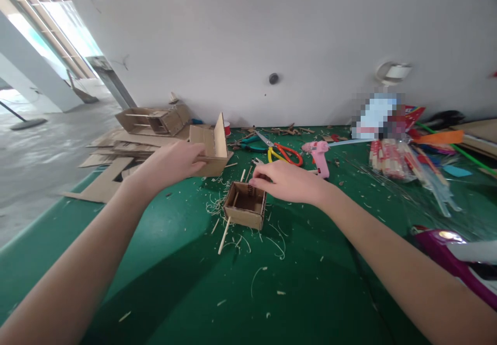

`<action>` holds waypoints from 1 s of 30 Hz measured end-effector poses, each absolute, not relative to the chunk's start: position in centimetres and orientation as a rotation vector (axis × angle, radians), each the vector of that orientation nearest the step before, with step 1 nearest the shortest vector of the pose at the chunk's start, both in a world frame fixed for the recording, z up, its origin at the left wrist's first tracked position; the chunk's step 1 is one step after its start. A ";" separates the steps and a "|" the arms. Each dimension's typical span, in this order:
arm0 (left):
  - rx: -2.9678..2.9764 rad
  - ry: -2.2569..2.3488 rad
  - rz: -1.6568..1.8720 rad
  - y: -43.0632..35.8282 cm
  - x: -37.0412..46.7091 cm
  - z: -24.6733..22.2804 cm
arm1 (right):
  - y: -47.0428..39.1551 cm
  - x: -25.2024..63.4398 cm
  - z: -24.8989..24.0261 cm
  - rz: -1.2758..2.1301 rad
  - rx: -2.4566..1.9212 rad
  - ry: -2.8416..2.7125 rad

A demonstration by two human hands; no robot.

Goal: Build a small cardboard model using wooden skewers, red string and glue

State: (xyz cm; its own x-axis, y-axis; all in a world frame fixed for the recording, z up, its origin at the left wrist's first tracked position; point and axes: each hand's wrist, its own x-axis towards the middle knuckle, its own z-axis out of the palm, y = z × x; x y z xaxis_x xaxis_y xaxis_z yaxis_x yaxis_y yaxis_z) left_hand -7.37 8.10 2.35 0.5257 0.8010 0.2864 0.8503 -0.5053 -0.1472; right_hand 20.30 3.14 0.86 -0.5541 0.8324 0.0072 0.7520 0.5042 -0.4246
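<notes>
1. Fingers of the left hand (176, 161), left of the frame's centre, are drawn in and appear to pinch the left edge of a folded cardboard piece (204, 138)
2. Fingers of the right hand (287, 178) are narrow, thumb and forefinger almost meeting at the far right corner of an open-topped cardboard box (244, 218); whether they grip its wall or only touch it, I cannot tell
3. Box and counter (310, 283): the box sits on the green surface just below the frame's centre, apart from the folded piece at its upper left
4. Step in hand, as I judge it, is handling both cardboard parts at once; the next move seems to call for a steady box and a light hold that does not bend the folded piece
5. Opening of the box faces up; its long axis seems to run left to right, though foreshortening leaves this unsure
6. Thin wooden stick (224, 237) juts from the box's lower left, pointing toward the bottom edge and slightly left
7. Scissors (264, 139) and a pink glue gun (320, 156) lie above and right of the box
</notes>
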 end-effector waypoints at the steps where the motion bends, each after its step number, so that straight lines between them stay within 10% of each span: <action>1: -2.465 -1.400 -0.190 8.0 -7.1 2.4 | 3.2 20.6 1.1 0.538 -1.380 -2.539; 30: -2.254 -1.179 -0.184 12.3 -4.0 -4.8 | 3.4 23.6 2.8 0.465 -1.663 -2.657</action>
State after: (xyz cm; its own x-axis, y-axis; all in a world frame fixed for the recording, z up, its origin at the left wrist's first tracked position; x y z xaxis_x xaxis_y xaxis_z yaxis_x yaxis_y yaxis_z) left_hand -3.99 12.34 -4.81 0.5990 0.7077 0.3747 0.7882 -0.4388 -0.4315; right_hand 23.60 3.43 2.77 -0.4491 0.8759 -0.1766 0.8838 0.4064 -0.2318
